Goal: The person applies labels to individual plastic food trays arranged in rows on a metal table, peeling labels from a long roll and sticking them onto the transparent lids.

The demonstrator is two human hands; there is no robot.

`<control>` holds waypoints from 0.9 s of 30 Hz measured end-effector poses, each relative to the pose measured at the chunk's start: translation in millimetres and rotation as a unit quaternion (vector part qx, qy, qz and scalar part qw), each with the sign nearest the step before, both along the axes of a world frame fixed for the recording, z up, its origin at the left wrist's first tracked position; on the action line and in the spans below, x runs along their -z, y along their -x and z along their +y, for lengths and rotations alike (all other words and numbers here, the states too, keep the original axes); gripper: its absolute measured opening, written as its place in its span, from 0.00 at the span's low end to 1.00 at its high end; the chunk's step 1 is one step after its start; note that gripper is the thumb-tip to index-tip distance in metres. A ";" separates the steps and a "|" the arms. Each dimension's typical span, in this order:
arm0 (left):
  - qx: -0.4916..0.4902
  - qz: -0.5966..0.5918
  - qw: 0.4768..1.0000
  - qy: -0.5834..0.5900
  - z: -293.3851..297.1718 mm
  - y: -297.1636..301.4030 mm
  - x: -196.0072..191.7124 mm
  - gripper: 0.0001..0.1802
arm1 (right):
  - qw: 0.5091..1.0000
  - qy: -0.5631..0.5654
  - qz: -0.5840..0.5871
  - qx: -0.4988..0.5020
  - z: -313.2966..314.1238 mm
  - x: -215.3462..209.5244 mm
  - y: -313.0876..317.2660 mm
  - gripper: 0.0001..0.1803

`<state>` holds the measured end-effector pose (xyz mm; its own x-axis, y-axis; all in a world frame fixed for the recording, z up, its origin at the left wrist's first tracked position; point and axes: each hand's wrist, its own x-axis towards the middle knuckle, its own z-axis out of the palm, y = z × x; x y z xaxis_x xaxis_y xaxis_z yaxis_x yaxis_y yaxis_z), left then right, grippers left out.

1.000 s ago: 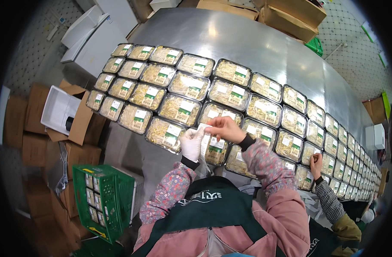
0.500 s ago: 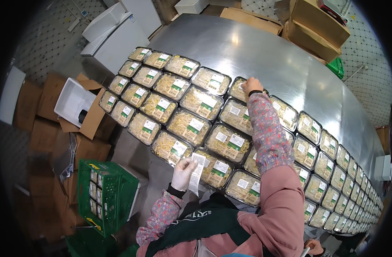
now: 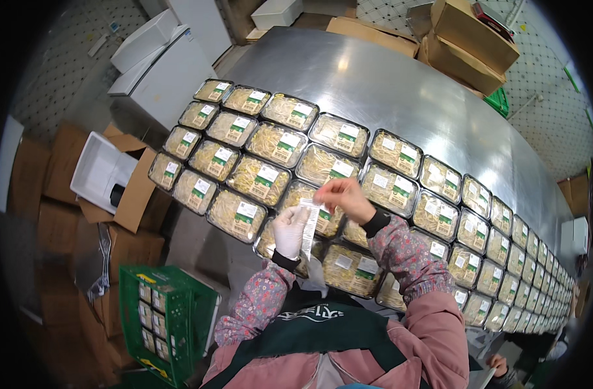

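Note:
My left hand (image 3: 290,230), in a white glove, is closed around a strip of white printed labels (image 3: 309,236) whose lower end hangs over my dark apron. My bare right hand (image 3: 347,200) pinches at the upper end of this strip, thumb and fingertips together. Under both hands lie rows of black plastic trays of bean sprouts under clear film, each with a green, white and brown label. A far-row sprout tray (image 3: 395,153) also bears a small square white sticker, as do several trays to the right. The tray beneath my left hand is partly hidden.
The trays stand on a steel table (image 3: 322,61). A green crate (image 3: 131,311) with packed trays is at lower left, near cardboard boxes (image 3: 131,249) and a white foam box (image 3: 102,168). Another person's hand (image 3: 497,364) shows at lower right.
My right hand has drawn back from the far-row tray to the label strip at my left hand. That tray, uncovered, shows a square white sticker. The whole view has shifted slightly.

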<state>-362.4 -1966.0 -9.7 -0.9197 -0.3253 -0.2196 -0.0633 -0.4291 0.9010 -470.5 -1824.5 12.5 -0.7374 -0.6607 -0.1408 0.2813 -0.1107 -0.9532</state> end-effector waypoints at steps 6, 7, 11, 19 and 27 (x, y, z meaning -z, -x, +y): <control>0.067 0.055 0.996 -0.016 -74.5 47.0 17.5 0.08 | 0.987 -0.114 -0.027 0.114 -32.9 15.2 90.7 0.20; 0.089 0.046 0.994 0.036 -92.0 54.2 14.5 0.08 | 0.991 -0.100 -0.050 0.069 -46.6 13.0 76.4 0.21; 0.116 0.050 0.992 -0.029 -111.7 79.6 0.9 0.07 | 0.996 -0.075 -0.015 0.056 -91.6 -1.8 24.8 0.14; 0.146 0.001 0.989 0.008 -126.7 103.3 17.4 0.09 | 0.968 -0.058 0.021 0.244 -113.6 18.8 27.7 0.10; 0.283 -0.048 0.957 -0.031 -134.4 94.9 25.9 0.09 | 0.852 -0.258 0.139 0.433 -55.5 63.4 172.5 0.10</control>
